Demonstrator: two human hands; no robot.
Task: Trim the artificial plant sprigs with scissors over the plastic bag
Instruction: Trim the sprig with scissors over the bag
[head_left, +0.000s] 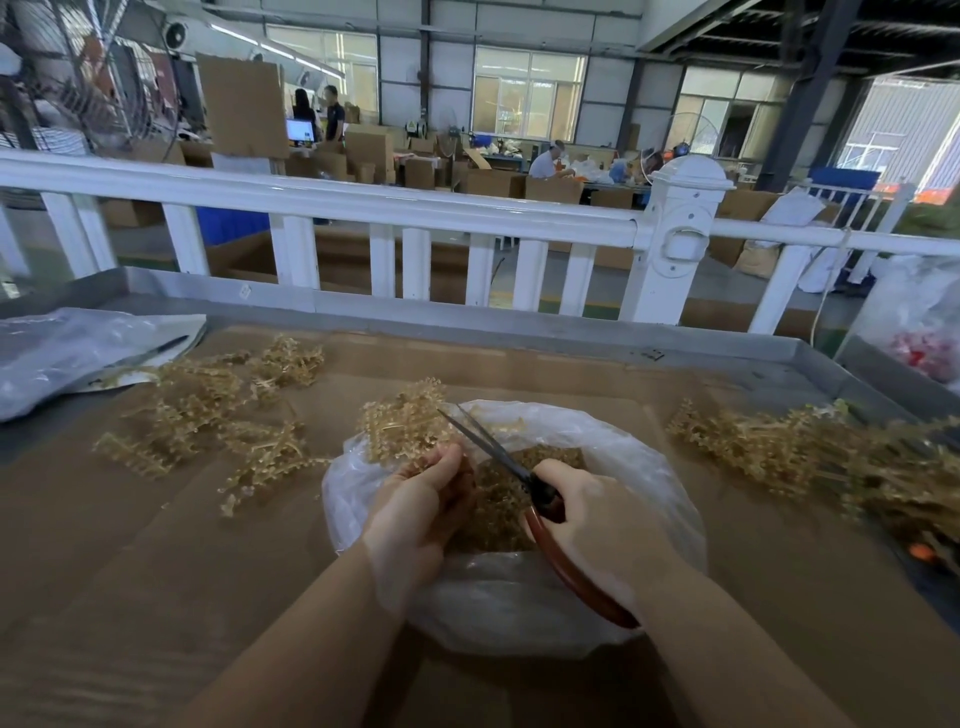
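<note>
Left hand (415, 499) grip clamped on sprig (402, 418), held above far-left rim of plastic bag (639, 467). Right hand (597, 514) grip clamped on scissors (498, 452); blades slightly parted, pointing up-left, tips touching the sprig head. Next cut likely there.

text: none legible; labels: none legible; signs: too blurred to read

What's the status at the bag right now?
Left hand grips sprig over bag. Right hand holds scissors, blades at sprig. Nothing blocking.
</note>
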